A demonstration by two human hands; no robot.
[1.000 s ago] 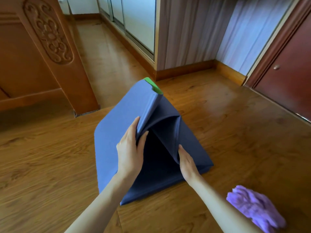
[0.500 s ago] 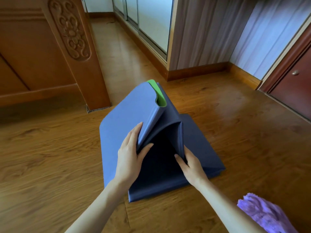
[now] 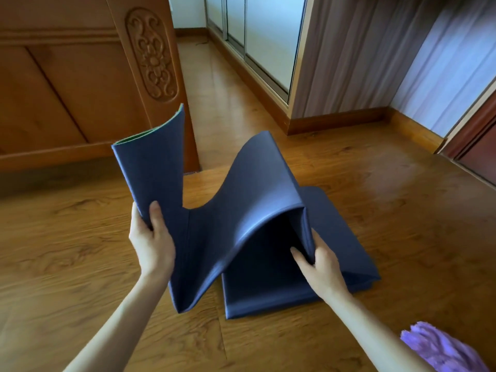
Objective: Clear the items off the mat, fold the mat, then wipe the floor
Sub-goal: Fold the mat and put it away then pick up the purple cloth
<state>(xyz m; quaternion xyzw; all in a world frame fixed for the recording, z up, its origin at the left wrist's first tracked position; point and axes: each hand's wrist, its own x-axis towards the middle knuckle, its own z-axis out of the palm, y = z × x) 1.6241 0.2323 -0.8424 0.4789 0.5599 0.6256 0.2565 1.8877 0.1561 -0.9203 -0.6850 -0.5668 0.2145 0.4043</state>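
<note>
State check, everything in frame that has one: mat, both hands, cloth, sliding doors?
mat: partly folded, left panel lifted, right layers on floor
left hand: grips lifted panel
right hand: pinches folded edge
purple cloth: bunched on floor, untouched
sliding doors: closed

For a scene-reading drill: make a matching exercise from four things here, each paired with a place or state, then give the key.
Things:
1. dark blue foam mat
2. left hand
3. fluffy purple cloth
4. right hand

Places or states:
A. lies on the wooden floor at the lower right
B. pinches the folded layers near the floor
C. partly folded, one flap raised
D. grips the raised flap

Pairs: 1-C, 2-D, 3-A, 4-B
</note>
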